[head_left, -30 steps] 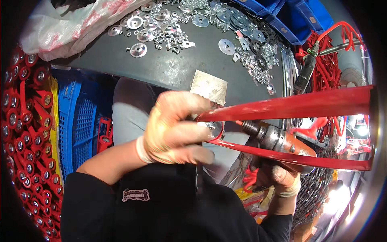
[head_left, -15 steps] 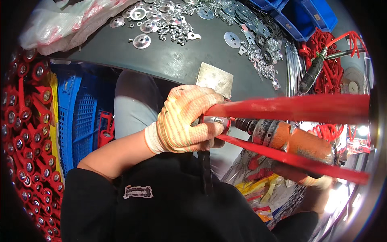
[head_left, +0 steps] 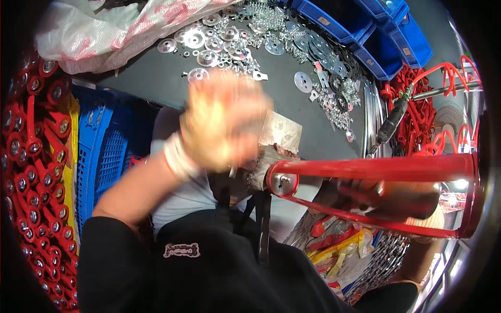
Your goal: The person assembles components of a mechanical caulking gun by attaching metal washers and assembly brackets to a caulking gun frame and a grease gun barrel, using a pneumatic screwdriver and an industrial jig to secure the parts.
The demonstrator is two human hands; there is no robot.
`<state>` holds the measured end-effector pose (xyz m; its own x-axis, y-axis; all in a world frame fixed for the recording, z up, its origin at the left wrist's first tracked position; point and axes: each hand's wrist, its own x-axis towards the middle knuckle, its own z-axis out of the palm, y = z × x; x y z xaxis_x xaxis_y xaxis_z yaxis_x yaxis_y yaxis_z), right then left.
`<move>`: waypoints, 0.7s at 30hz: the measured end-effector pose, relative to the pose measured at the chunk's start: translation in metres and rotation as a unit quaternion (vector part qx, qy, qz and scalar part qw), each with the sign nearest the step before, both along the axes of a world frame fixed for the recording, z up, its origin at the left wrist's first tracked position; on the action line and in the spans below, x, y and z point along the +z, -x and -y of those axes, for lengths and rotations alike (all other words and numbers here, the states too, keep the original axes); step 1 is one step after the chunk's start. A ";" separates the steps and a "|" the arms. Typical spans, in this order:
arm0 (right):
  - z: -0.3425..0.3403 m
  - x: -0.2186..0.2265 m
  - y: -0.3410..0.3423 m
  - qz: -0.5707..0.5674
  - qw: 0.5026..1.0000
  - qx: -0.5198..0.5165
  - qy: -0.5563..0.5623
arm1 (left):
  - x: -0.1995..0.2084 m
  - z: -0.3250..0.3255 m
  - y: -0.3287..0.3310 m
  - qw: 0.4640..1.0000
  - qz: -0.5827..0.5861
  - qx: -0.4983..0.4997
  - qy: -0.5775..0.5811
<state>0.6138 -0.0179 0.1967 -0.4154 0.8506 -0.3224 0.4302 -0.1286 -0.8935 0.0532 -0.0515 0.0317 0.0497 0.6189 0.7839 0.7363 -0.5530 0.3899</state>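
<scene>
And here's the left hand (head_left: 227,122), gloved and a smear of motion blur above the lap; how far its fingers are open, or whether they have hold of anything, I cannot tell. Over to its right, the long red frame (head_left: 355,169) stretches toward the right hand (head_left: 432,225), its rounded near end circling a silver disc (head_left: 283,184). The right hand sits behind that frame, against the orange power tool (head_left: 417,201), its grip too hidden to call.

Containers now! Left of the left hand stands a blue crate (head_left: 111,161), lattice-walled plastic, and beyond it a crowd of glossy red parts (head_left: 39,198) with round metal centres. Ahead and to the left slumps a woven white sack (head_left: 104,41) streaked red; ahead to the right, smooth blue bins (head_left: 365,56), insides too dark to read. Between them, shiny round washers (head_left: 274,47) and tiny fasteners scatter across the smooth dark surface (head_left: 151,78).
</scene>
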 end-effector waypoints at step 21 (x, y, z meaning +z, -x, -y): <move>0.064 -0.065 0.296 0.003 0.997 -0.062 -0.035 | 0.007 -0.001 -0.025 0.490 0.687 -0.437 0.311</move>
<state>0.3182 -0.0814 0.1315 -0.3037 0.9160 -0.2619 0.4208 -0.1177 -0.8995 0.0782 -0.0503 0.0387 0.1991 0.9723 0.1227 -0.8697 0.1176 0.4794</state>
